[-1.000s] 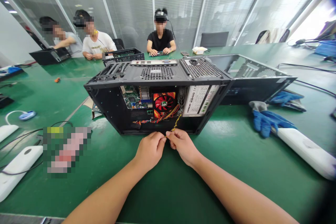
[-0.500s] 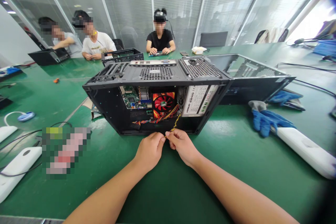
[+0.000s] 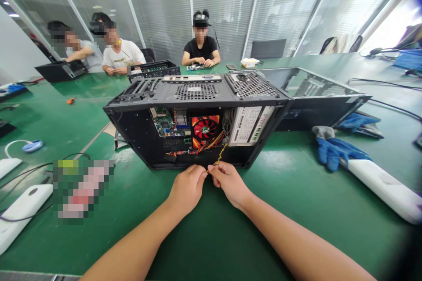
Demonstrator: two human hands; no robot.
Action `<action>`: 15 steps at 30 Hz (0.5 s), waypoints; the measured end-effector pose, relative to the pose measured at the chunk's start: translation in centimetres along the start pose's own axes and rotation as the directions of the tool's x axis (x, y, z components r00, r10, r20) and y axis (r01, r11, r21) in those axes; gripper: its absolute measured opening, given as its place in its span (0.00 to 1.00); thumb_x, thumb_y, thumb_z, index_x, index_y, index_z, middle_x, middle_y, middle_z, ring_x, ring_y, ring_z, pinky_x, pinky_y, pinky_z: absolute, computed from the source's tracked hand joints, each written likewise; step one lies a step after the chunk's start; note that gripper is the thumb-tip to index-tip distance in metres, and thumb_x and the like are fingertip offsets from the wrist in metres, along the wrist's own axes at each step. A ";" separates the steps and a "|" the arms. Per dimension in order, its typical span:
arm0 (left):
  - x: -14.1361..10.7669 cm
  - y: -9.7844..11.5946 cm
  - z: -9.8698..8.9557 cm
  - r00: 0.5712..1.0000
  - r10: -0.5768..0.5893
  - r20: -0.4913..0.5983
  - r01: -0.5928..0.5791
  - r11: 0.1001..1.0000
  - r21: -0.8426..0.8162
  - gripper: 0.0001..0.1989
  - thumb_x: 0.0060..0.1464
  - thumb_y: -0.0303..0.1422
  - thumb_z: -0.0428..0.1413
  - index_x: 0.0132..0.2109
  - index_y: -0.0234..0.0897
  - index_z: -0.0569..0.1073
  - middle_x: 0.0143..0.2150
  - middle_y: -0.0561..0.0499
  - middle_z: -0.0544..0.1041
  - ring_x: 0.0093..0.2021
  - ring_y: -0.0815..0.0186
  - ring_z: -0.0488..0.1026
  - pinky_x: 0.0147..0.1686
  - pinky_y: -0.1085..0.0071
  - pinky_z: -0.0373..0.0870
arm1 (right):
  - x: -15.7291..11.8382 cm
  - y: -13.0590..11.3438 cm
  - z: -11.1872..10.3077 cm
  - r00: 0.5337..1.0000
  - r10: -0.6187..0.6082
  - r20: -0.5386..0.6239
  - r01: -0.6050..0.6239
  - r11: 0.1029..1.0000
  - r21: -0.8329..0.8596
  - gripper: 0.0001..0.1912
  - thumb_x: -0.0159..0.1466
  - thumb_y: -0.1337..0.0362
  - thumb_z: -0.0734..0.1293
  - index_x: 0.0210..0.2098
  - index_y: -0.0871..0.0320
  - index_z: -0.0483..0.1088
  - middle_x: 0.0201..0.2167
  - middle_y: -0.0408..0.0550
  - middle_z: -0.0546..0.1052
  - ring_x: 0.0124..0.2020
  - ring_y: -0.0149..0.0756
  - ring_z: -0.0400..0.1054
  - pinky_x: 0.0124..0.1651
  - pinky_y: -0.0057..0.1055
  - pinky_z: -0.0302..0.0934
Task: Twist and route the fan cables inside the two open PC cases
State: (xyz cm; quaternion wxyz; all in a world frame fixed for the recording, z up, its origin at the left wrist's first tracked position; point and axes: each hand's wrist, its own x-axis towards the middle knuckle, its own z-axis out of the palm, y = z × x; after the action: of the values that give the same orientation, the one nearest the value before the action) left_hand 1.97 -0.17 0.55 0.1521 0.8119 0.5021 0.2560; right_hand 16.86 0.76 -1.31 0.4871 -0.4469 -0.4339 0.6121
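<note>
Both of my hands are closed on a yellow-and-black twisted cable (image 3: 221, 154) just in front of an open computer case (image 3: 132, 134). My left hand (image 3: 188, 186) pinches its near end; whatever sits inside those fingers is hidden. Right beside it, my right hand (image 3: 229, 182) grips the cable between thumb and fingers. From there the cable runs up into the case, near the power supply (image 3: 249, 127) with its white label. Inside the case are a red-and-black fan (image 3: 205, 128), a green motherboard (image 3: 164, 124) and a bundle of coloured wires (image 3: 198, 151).
Behind the case at right stands another dark panelled case (image 3: 316, 112). Blue gloves (image 3: 339, 151) lie by a white power strip (image 3: 382, 184). Another power strip (image 3: 24, 210) with black cables is at left. Several people sit across the green table (image 3: 82, 118).
My hands and the cable stay in nearly the same place. Across the table, the person in black has moved a hand inward over the board there.
</note>
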 end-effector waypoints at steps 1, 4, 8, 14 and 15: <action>0.0 0.0 0.0 1.000 -0.008 0.008 0.008 1.000 0.004 0.10 0.65 0.30 0.45 0.36 0.38 0.69 0.33 0.51 0.72 0.33 0.67 0.71 0.36 0.72 0.65 | 0.0 0.0 0.0 1.000 -0.001 0.001 0.001 1.000 -0.001 0.20 0.56 0.51 0.70 0.20 0.57 0.59 0.13 0.35 0.59 0.17 0.24 0.48 0.22 0.28 0.42; 0.0 0.1 0.0 0.999 -0.024 0.021 0.024 0.999 0.021 0.11 0.65 0.30 0.44 0.35 0.38 0.68 0.32 0.51 0.72 0.33 0.66 0.71 0.35 0.72 0.65 | 0.0 0.0 0.0 1.000 -0.004 0.001 0.004 1.000 -0.005 0.20 0.57 0.52 0.69 0.20 0.57 0.59 0.13 0.35 0.59 0.17 0.24 0.49 0.22 0.28 0.42; -0.1 0.1 0.1 1.000 -0.019 0.006 0.019 0.999 0.030 0.10 0.65 0.30 0.45 0.36 0.38 0.69 0.32 0.51 0.72 0.33 0.66 0.72 0.36 0.71 0.66 | 0.0 -0.1 0.0 1.000 0.002 -0.003 -0.002 1.000 -0.004 0.21 0.57 0.51 0.69 0.20 0.57 0.59 0.14 0.35 0.59 0.17 0.24 0.49 0.22 0.28 0.42; -0.3 0.0 0.3 0.998 0.026 -0.050 -0.027 1.000 -0.012 0.08 0.64 0.30 0.46 0.41 0.39 0.70 0.39 0.49 0.72 0.38 0.66 0.72 0.41 0.70 0.68 | 0.0 0.0 -0.1 1.000 0.008 0.002 -0.008 1.000 -0.001 0.20 0.57 0.51 0.69 0.21 0.57 0.60 0.13 0.35 0.59 0.17 0.24 0.47 0.22 0.28 0.41; -0.3 0.0 0.3 0.997 0.027 -0.067 -0.028 0.999 -0.017 0.08 0.64 0.30 0.47 0.42 0.39 0.70 0.40 0.49 0.72 0.39 0.66 0.72 0.42 0.69 0.68 | 0.0 0.0 -0.1 1.000 0.006 0.004 -0.006 1.000 -0.001 0.20 0.57 0.51 0.69 0.21 0.57 0.59 0.13 0.35 0.59 0.17 0.24 0.47 0.22 0.28 0.41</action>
State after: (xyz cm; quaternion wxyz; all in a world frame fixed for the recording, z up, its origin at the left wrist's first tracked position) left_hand 2.04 -0.39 0.20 0.1390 0.8084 0.4933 0.2897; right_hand 16.91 0.81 -1.35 0.4845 -0.4473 -0.4337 0.6141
